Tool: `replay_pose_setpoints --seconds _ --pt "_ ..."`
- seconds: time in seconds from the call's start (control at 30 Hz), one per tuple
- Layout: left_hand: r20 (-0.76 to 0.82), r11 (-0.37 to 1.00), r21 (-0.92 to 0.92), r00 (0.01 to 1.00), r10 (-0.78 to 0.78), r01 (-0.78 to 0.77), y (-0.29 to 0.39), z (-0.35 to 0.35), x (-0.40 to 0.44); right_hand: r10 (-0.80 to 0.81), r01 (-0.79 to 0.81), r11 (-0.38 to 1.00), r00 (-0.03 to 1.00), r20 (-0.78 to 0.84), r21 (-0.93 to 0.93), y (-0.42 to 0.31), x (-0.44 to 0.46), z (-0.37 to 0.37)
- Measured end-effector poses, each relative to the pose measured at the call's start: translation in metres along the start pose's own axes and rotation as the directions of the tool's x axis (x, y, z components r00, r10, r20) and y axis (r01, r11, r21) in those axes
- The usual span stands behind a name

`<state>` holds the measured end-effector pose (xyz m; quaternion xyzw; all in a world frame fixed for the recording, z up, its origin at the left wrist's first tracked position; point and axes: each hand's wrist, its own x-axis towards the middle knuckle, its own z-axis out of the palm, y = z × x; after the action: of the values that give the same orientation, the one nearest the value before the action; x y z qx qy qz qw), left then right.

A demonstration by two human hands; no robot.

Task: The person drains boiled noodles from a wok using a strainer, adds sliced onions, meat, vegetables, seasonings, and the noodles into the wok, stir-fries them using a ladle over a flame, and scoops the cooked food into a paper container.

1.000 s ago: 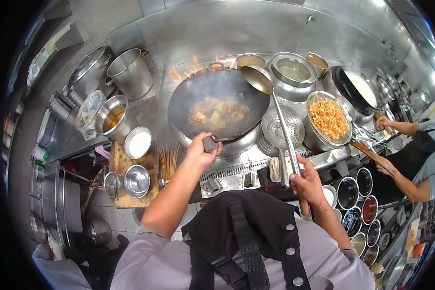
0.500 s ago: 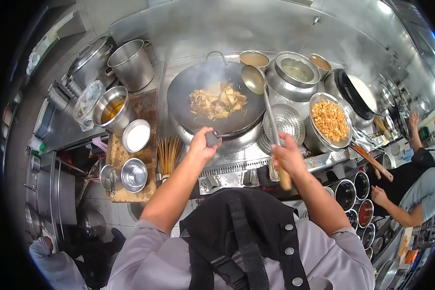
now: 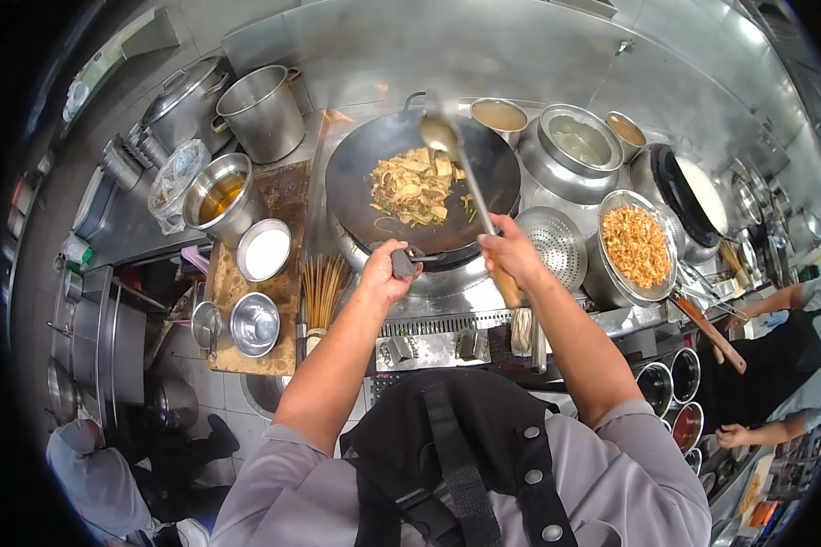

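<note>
A large dark wok [image 3: 351, 196] sits on the burner, with pale slices and bits of green [image 3: 412, 187] heaped around its middle. My left hand [image 3: 386, 273] is closed around the wok's near handle, where a dark grey piece shows at the grip; I cannot tell if it is cloth. In my right hand [image 3: 513, 251] is a long ladle [image 3: 476, 193], gripped near its wooden end. The ladle's bowl is over the wok's far right part, above the food, and slightly blurred.
Right of the wok are a perforated strainer [image 3: 552, 248], a lidless steel pot [image 3: 579, 146] and a strainer of fried bits [image 3: 635, 242]. On the left, bowls [image 3: 264, 251], an oil pot [image 3: 217, 193] and bundled sticks [image 3: 324, 290] stand close by. Other people work at both sides.
The ladle has swung left and inward over the wok, my right hand moving with it. The food is gathered into a tighter heap. Less steam rises; a small flame shows behind the wok.
</note>
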<state>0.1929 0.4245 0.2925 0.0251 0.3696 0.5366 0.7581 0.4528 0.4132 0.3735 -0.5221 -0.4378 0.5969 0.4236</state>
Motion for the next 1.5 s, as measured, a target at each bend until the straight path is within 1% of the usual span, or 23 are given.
replay_pose_setpoints --seconds 0.1,0.13,0.2,0.27,0.3,0.37,0.4,0.43,0.47,0.5,0.63,0.73,0.8,0.83,0.9,1.0,1.03,1.13,1.23,1.37,1.4,1.43,1.5 --pt "-0.013 1.000 0.024 1.000 0.012 -0.011 0.002 0.000 0.000 0.097 -0.063 0.983 0.975 0.200 -0.170 -0.008 0.002 -0.004" --pt "-0.020 1.000 0.001 1.000 -0.005 0.005 0.003 0.000 0.000 0.100 0.014 0.906 0.964 0.246 -0.423 -0.018 -0.013 -0.017" --pt "-0.037 0.999 0.026 0.999 0.022 -0.021 0.002 0.007 -0.007 0.015 0.224 0.668 0.949 0.314 -0.710 -0.011 -0.034 -0.054" --pt "-0.046 0.998 0.048 0.998 0.048 -0.046 0.001 0.009 -0.010 -0.187 0.504 0.222 0.862 0.471 -0.835 -0.006 -0.053 -0.103" --pt "-0.083 0.998 0.045 0.996 0.044 -0.041 -0.003 0.007 -0.011 -0.181 0.495 0.237 0.868 0.463 -0.836 0.001 -0.073 -0.104" --pt "-0.131 0.998 0.049 0.990 0.043 -0.037 -0.002 0.013 -0.013 -0.296 0.490 0.099 0.845 0.445 -0.866 -0.004 -0.118 -0.100" --pt "-0.122 0.997 0.069 0.992 0.034 -0.026 -0.009 0.023 -0.033 -0.306 0.479 0.097 0.848 0.432 -0.872 -0.022 -0.144 -0.096" --pt "-0.084 0.995 0.089 0.995 0.044 -0.037 -0.016 0.034 -0.059 -0.073 0.256 0.544 0.963 0.259 -0.799 -0.046 -0.176 -0.091" --pt "-0.071 0.998 0.065 0.997 0.015 -0.010 -0.018 0.043 -0.076 0.228 -0.094 0.828 0.957 0.178 -0.553 -0.063 -0.202 -0.084" --pt "-0.066 0.999 0.032 0.998 -0.016 0.018 -0.022 0.044 -0.086 0.340 -0.284 0.909 0.929 0.146 -0.306 -0.069 -0.220 -0.085" --pt "-0.076 1.000 0.022 0.997 0.005 -0.004 -0.033 0.021 -0.054 0.354 -0.284 0.815 0.934 0.045 -0.506 -0.062 -0.217 -0.067" --pt "-0.003 0.993 0.059 0.995 0.103 -0.102 -0.052 -0.012 -0.062 0.253 -0.219 0.837 0.967 0.001 -0.502 -0.019 -0.181 -0.044" --pt "0.015 0.984 0.172 0.999 0.034 -0.036 -0.073 -0.052 -0.091 -0.009 0.013 0.767 1.000 0.011 -0.641 0.018 -0.160 -0.031" --pt "0.066 0.986 0.144 0.995 0.070 -0.079 -0.081 -0.067 -0.109 0.012 0.007 0.749 1.000 0.024 -0.662 0.012 -0.167 -0.023" --pt "0.021 0.977 0.211 1.000 -0.023 0.018 -0.060 -0.056 -0.142 0.060 -0.029 0.824 0.998 0.035 -0.566 -0.013 -0.197 -0.019" --pt "0.098 0.996 0.090 0.995 -0.001 -0.008 -0.029 -0.017 -0.140 0.290 -0.277 0.929 0.957 0.018 -0.247 -0.040 -0.236 -0.034" --pt "-0.019 1.000 0.020 1.000 -0.023 0.023 -0.017 0.003 -0.126 0.314 -0.286 0.921 0.947 0.070 -0.264 -0.050 -0.238 -0.039" --pt "-0.002 1.000 0.023 1.000 -0.015 0.015 -0.009 0.009 -0.064 0.337 -0.278 0.832 0.940 0.041 -0.481 -0.055 -0.216 -0.027" --pt "0.021 0.998 0.061 1.000 0.007 -0.008 -0.027 -0.015 -0.066 -0.013 0.007 0.668 1.000 -0.003 -0.744 -0.004 -0.163 -0.017" --pt "0.094 0.992 0.124 0.995 -0.031 0.019 -0.050 -0.052 -0.134 -0.202 0.120 0.738 0.978 -0.048 -0.664 0.027 -0.184 -0.012" --pt "0.130 0.996 0.066 0.989 -0.073 0.065 -0.039 -0.038 -0.144 -0.135 0.036 0.784 0.984 -0.114 -0.620 0.013 -0.207 -0.002" --pt "0.161 0.993 0.004 0.980 -0.115 0.115 -0.030 -0.028 -0.144 -0.516 0.346 0.623 0.856 -0.036 -0.702 0.044 -0.210 -0.007" --pt "0.022 0.997 -0.036 0.997 -0.073 0.074 -0.014 0.000 -0.113 -0.546 0.353 0.643 0.833 -0.083 -0.680 0.078 -0.226 -0.006"
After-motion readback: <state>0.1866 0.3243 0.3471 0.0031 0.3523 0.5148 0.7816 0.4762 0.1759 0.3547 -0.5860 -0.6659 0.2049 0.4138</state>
